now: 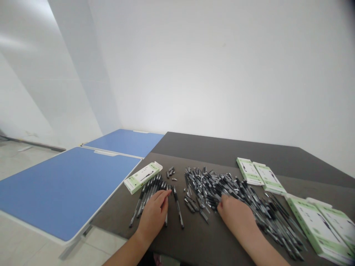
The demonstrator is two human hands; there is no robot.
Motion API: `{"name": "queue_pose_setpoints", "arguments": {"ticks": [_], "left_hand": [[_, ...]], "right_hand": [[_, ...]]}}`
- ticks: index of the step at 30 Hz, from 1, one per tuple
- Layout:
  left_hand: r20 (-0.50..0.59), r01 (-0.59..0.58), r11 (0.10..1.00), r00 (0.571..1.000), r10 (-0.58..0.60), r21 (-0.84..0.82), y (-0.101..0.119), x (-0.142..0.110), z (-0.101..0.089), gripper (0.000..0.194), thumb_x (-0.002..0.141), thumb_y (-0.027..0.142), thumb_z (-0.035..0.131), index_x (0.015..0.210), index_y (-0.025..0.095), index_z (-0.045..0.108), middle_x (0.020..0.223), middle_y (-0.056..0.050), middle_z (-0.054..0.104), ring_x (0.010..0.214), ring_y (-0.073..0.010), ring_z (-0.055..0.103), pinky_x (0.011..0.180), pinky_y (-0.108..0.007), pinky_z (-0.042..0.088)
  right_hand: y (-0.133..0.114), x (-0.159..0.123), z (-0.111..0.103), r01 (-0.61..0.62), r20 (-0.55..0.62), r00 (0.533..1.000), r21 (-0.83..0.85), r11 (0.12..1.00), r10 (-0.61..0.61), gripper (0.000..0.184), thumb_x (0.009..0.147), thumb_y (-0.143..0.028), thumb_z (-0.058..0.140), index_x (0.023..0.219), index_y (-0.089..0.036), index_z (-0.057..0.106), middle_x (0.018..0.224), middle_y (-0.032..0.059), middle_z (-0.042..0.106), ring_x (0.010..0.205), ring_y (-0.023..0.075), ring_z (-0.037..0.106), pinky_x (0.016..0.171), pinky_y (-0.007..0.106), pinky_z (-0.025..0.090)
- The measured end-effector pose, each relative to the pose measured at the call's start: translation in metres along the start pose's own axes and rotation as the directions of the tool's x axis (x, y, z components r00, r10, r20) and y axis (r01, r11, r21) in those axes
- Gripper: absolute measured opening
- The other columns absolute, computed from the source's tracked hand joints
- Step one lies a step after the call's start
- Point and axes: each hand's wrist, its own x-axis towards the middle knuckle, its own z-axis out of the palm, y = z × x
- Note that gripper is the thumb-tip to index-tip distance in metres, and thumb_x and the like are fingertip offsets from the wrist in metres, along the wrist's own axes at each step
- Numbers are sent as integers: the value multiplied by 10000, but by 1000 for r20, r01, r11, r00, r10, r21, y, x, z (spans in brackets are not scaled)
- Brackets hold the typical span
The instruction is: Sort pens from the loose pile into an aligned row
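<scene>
Near the left row of black pens [145, 195], my left hand [155, 210] is closed, thumb and fingertips together over a pen [166, 221] that shows above and below them. One more pen [178, 207] lies just to the right of that hand. My right hand [235, 212] has its fingers curled at the front of a big heap of pen parts [205, 184], with dark grips, clear barrels and caps mixed together. What those fingertips hold is hidden by the hand. Several loose caps [190, 203] lie between my hands.
A green and white pen box [142, 177] lies open-flapped behind the row. More boxes [251, 171] [318, 225] lie at the right on the dark table [194, 240]. Small parts [171, 171] sit at the back. Blue-topped tables [66, 188] adjoin on the left; a white wall stands behind.
</scene>
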Motion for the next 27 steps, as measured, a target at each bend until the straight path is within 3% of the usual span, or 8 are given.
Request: {"name": "queue_pose_setpoints", "arguments": {"ticks": [6, 12, 20, 27], "left_hand": [[0, 13, 999, 1000, -13, -29, 14, 0, 2, 282, 871, 191, 424, 1095, 217, 594, 1068, -69, 638, 998, -199, 593, 895, -363, 481], [-40, 56, 998, 998, -57, -16, 19, -15, 8, 287, 870, 196, 435, 1108, 220, 592, 1078, -71, 633, 1007, -199, 586, 903, -366, 478], [-69, 77, 995, 994, -82, -63, 17, -14, 8, 282, 870, 194, 424, 1092, 213, 598, 1065, -83, 634, 1007, -212, 587, 893, -374, 481], [-65, 60, 996, 996, -65, -73, 17, -14, 9, 273, 870, 196, 427, 1074, 210, 607, 1043, -85, 640, 986, -208, 593, 885, -368, 486]], "right_hand": [[-10, 11, -29, -11, 13, 1000, 203, 979, 9, 269, 856, -242, 384, 735, -176, 615, 752, 79, 683, 725, 196, 636, 580, 257, 351], [-24, 6, -7, 38, 5, 999, 403, 914, -44, 245, 843, -140, 384, 869, -181, 624, 876, 43, 674, 833, 154, 615, 681, 225, 369], [-30, -8, 13, 46, 62, 996, 160, 986, -57, 222, 854, -191, 438, 790, -151, 647, 838, 113, 678, 766, 227, 661, 626, 277, 419], [-39, -9, 16, 79, 64, 994, 78, 994, -84, 208, 831, -91, 439, 830, -121, 645, 840, 157, 680, 748, 266, 678, 615, 311, 449]]}}
